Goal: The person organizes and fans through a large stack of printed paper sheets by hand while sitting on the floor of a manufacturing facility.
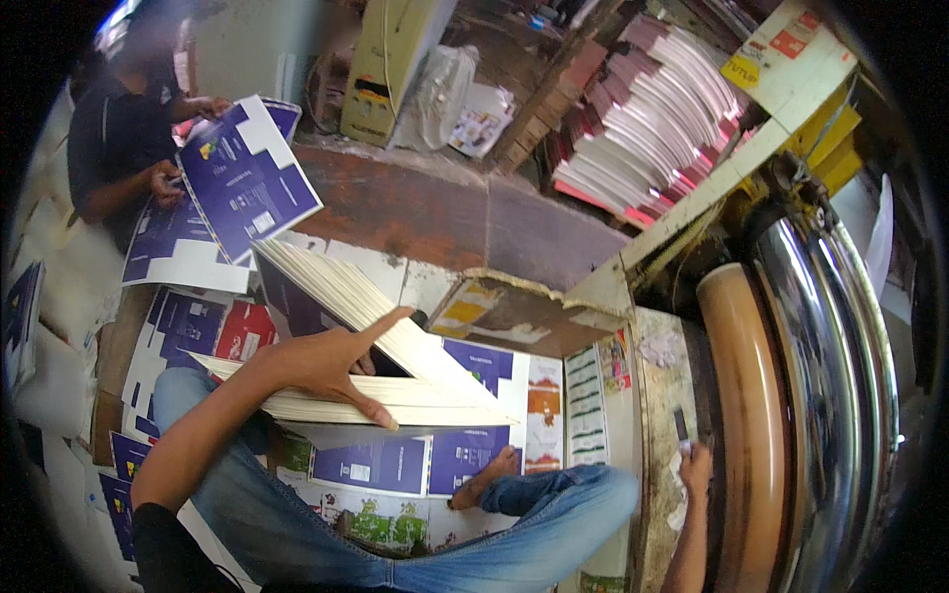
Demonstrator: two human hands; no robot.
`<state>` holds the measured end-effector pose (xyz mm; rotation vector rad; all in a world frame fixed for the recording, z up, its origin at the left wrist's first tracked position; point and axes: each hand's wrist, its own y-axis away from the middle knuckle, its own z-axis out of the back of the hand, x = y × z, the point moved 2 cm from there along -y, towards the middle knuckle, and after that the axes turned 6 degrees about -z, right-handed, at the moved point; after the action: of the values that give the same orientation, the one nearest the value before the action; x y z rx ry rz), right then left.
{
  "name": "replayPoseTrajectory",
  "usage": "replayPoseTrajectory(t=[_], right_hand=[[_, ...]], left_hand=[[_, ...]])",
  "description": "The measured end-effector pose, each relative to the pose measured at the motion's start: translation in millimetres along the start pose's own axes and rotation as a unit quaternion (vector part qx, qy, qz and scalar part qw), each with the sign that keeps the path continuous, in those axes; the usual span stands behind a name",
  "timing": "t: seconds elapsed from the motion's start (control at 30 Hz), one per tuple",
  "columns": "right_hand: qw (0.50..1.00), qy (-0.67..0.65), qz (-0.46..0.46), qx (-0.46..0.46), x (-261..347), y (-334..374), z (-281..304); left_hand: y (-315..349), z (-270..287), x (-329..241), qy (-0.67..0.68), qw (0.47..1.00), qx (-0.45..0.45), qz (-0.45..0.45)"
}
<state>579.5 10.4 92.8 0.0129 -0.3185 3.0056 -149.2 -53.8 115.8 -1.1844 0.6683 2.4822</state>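
My left hand (331,364) is closed on a thick stack of cardboard sheets (435,381), its fingers reaching into the gap between two parts that spread in a V above my lap. Pale edges of the sheets face up, and a dark printed face shows inside the upper part. Off to the right, my right hand (696,466) is closed around a small narrow tool with a dark flat end (680,423); its exact kind cannot be made out. This hand is above a worn, stained ledge beside a brown roller (746,415). A crumpled white scrap (677,499) shows next to it.
Shiny metal rollers (825,366) of a machine fill the right side. A co-worker (124,148) at the upper left handles purple printed sheets (247,178). Purple sheets (371,465) cover the floor around my legs. Stacked pink-and-white sheets (652,119) fill a shelf.
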Motion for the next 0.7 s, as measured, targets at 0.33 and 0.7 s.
replayPoseTrajectory(t=[0.33, 0.7], right_hand=[[0.936, -0.097, -0.312, -0.132, -129, 2, -104], [0.827, -0.251, 0.485, 0.138, 407, 98, 66]], left_hand=[[-7, 37, -22, -0.288, 0.957, -0.001, 0.015], [-32, 32, 15, -0.41, 0.857, -0.086, -0.301]])
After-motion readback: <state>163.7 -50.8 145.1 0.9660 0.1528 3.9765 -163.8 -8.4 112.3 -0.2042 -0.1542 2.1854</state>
